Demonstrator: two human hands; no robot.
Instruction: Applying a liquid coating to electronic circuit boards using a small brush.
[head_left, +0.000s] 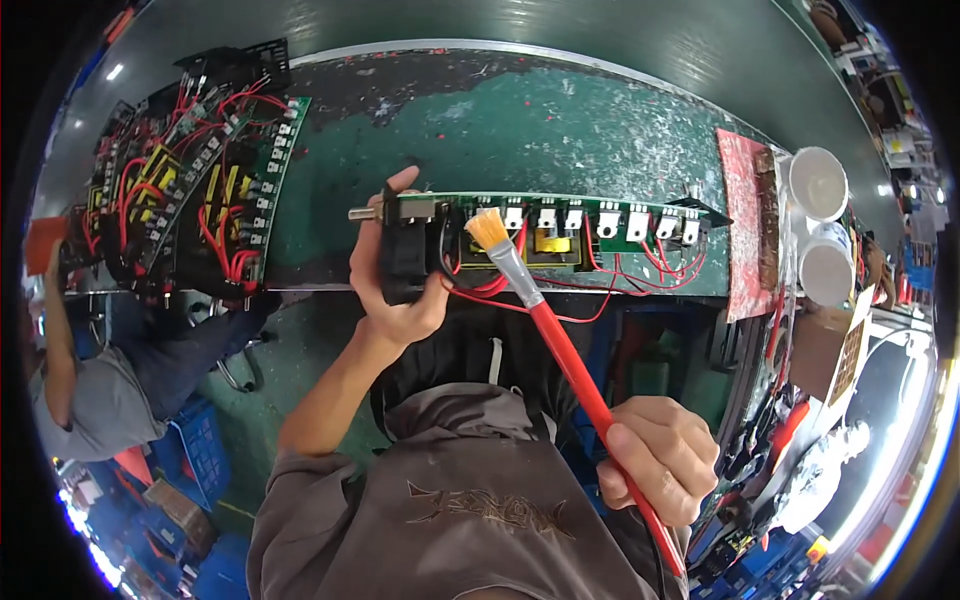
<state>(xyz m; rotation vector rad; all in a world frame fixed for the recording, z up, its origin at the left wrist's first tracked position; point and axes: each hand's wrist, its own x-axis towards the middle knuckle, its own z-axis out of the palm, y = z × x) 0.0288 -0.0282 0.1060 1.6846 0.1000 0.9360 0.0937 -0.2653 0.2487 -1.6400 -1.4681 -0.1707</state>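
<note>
- The circuit board (560,212), the landmark here, is held lengthwise near the bench's front edge (330,290), its white-tabbed parts facing the person; whether it rests on the bench I cannot tell.
- At the board's left end, the left hand (395,315) is curled around a black block (405,255), gripping it, with one fingertip showing beyond the board's far edge.
- A metal shaft (362,213) juts out past that same end.
- Well to the near right of the board, the right hand (660,460) is closed around the red handle of a brush (570,365).
- The bristles (487,230) overlap the left part of the board; whether they touch it is hard to tell.
- Red wires (570,318) loop from the board toward the person, past the bench's front edge in this view.
- Beyond the board, a stretch of worn green bench top (450,120) gives room, running out to a pale rim (480,46).
- Left of the board, past a gap, lies a heap of wired boards (190,190); a seated co-worker (105,390) is farther left.
- Right of the board, room is tight: a red sheet (742,230) lies just beside its end, with two white tubs (818,183) farther right.
</note>
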